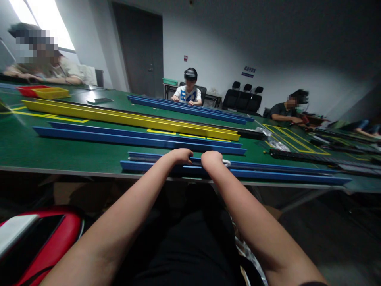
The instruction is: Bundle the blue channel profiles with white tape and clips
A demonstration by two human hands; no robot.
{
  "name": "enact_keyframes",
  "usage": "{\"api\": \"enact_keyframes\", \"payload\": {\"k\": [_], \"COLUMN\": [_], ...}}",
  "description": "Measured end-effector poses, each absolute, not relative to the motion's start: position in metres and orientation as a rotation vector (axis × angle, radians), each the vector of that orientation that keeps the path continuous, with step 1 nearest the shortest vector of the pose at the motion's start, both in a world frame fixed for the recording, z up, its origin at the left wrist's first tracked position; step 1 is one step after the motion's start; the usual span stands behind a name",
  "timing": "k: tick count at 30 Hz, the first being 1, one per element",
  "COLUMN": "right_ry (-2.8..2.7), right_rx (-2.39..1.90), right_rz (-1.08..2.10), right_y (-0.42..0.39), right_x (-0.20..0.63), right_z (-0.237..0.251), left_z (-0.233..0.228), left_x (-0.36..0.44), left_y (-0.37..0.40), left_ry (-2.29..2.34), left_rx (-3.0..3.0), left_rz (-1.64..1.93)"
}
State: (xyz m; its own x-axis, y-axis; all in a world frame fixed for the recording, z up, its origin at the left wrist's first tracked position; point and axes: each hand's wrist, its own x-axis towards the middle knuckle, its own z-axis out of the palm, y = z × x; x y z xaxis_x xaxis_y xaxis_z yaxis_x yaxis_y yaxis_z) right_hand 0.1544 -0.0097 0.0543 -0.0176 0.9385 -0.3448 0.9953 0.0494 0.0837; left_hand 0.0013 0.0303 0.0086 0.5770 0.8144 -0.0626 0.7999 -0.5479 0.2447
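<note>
My left hand [179, 155] and my right hand [212, 158] rest side by side on a long blue rail [282, 173] that lies along the near edge of the green table [59, 153]. Both hands curl over the rail's top with fingers bent down on it. A small white piece [226, 162] shows just beside my right hand; whether the hand holds it I cannot tell. My forearms reach up from the bottom of the view.
Further back lie a second blue rail [119, 137], a long yellow rail [119, 117] and more blue rails [190, 107]. Red and yellow trays [44, 92] stand far left. Black strips [300, 155] lie right. Three other people sit around the table. A red object [38, 242] is at lower left.
</note>
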Motion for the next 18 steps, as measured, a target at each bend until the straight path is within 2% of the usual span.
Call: {"api": "enact_keyframes", "payload": {"k": [7, 18], "right_ry": [2.108, 2.112], "right_rx": [1.944, 1.704], "right_rz": [0.018, -0.070], "right_y": [-0.015, -0.017], "right_x": [0.188, 0.238], "right_z": [0.057, 0.074], "left_z": [0.007, 0.006], "left_x": [-0.001, -0.005], "left_y": [0.030, 0.023], "left_ry": [1.418, 1.400], "left_rx": [2.548, 2.618], "left_rz": [0.055, 0.133]}}
